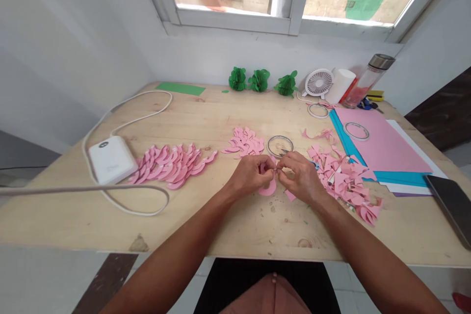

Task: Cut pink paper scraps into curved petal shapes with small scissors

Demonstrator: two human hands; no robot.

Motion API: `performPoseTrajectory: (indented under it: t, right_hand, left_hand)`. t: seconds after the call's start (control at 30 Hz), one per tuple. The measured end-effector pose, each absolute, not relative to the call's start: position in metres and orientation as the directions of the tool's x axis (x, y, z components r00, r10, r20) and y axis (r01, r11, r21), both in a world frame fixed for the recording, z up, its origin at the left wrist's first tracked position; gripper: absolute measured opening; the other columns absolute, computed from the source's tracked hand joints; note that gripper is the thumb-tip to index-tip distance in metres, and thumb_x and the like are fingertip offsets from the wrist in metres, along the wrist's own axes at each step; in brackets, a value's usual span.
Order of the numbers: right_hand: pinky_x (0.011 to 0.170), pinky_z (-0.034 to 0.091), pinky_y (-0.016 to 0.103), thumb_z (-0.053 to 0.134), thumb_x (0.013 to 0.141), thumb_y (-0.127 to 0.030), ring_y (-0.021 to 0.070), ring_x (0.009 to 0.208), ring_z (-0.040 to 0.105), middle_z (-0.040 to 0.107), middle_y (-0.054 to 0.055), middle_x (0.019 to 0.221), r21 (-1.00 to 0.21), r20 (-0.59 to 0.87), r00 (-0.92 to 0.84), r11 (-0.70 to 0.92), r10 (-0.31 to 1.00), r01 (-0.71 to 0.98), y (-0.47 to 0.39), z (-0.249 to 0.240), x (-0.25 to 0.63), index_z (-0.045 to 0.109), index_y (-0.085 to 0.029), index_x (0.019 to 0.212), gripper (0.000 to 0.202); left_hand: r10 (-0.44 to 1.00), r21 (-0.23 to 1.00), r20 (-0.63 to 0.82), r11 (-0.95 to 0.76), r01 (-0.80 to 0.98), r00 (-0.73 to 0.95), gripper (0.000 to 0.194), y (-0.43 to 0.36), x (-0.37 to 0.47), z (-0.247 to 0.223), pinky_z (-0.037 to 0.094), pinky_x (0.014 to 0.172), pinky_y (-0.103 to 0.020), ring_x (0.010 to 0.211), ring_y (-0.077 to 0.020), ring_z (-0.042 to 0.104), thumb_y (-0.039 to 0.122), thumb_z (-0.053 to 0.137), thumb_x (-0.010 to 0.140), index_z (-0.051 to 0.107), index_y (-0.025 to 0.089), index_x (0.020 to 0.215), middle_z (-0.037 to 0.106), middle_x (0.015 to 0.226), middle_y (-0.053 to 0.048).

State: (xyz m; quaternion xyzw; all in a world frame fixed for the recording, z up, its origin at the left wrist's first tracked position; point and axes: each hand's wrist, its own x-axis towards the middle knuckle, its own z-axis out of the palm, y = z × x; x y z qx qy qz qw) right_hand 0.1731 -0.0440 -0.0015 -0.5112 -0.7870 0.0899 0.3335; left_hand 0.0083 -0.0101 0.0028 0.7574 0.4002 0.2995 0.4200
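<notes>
My left hand point(253, 172) and my right hand point(300, 176) meet over the middle of the table, fingertips pinched together. Between them is a curved pink paper cut-out point(270, 189), partly hidden by the fingers. What looks like a scissors' metal tip point(284, 151) pokes out beyond my right hand, with a bit of blue beside the knuckles; I cannot tell whether that hand holds it. Just behind the hands lies a roll of thin tape point(280, 137). A small heap of pink cut pieces point(245, 142) sits to its left, and pink scraps point(348, 181) spread right of my right hand.
Overlapping wavy pink strips point(172, 164) lie left, beside a white power bank point(112, 159) with a looping cable. Green paper shapes point(258, 80), a small fan point(318, 82) and a glass bottle point(370, 81) line the back. Coloured sheets point(390, 149) and a phone point(451, 208) are right.
</notes>
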Motion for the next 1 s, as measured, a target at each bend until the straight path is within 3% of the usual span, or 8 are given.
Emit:
performPoseTrajectory:
  t: [1.0]
  right_hand:
    - [0.066, 0.042, 0.028, 0.052, 0.072, -0.009, 0.0177, 0.074, 0.055, 0.059, 0.004, 0.073, -0.451, 0.443, -0.238, 0.444, 0.865, 0.774, -0.0435, 0.004, 0.175, 0.057, -0.019, 0.068, 0.012]
  left_hand:
    - [0.861, 0.925, 0.058, -0.236, 0.296, 0.505, 0.009, -0.0081, 0.0058, 0.0011, 0.032, 0.047, -0.018, 0.05, -0.0071, 0.043, 0.014, 0.049, 0.063, 0.058, 0.015, 0.061, 0.051, 0.054, 0.004]
